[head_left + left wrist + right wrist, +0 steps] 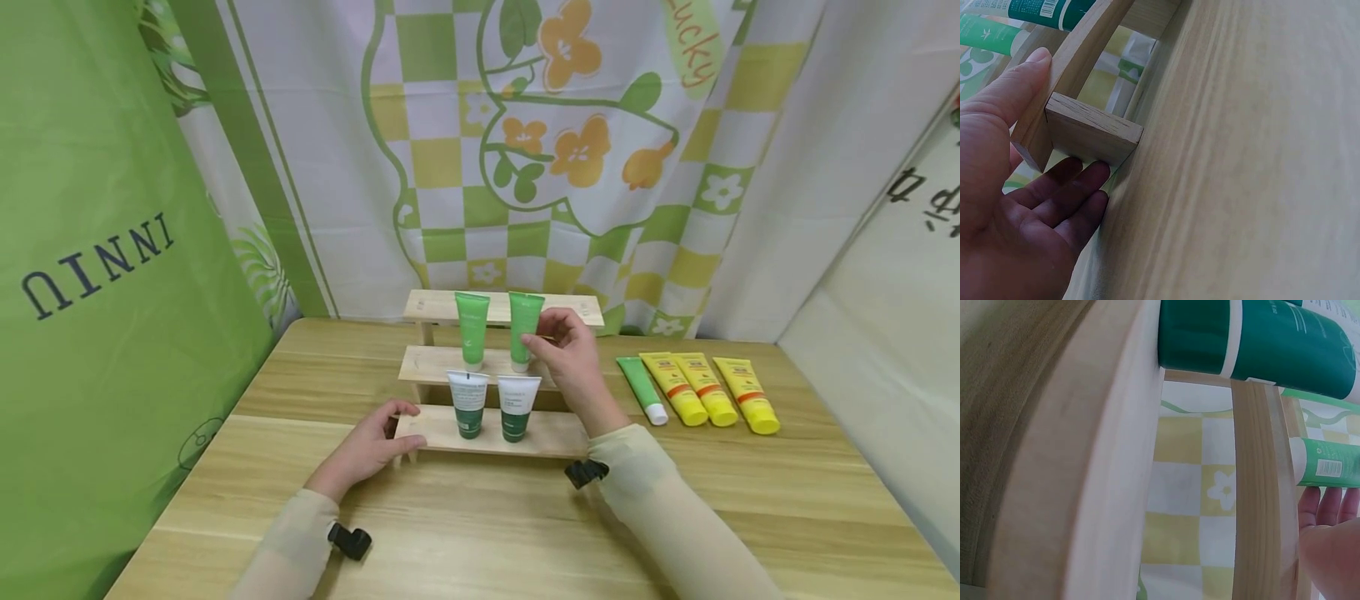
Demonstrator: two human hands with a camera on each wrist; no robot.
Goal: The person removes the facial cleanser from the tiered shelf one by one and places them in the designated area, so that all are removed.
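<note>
A three-step wooden stand (427, 364) stands on the table. My left hand (372, 443) grips the left end of its lowest step, thumb (1025, 81) along the board and fingers (1079, 194) around by the leg. On the middle step, my right hand (572, 354) pinches the right-hand green tube (524, 325), which stands upright on its white cap. In the right wrist view the fingers (1329, 506) lie against this tube's side. Another green tube (472, 327) stands to its left. Two white-and-dark-green tubes (468, 406) (517, 408) stand caps down on the lowest step.
Right of the stand, a green tube (641, 387) with a white cap lies flat beside three yellow tubes (675, 387) on the wooden table (465, 525). Behind the table hangs a patterned curtain (525, 167); a green cloth (112, 167) hangs at the left.
</note>
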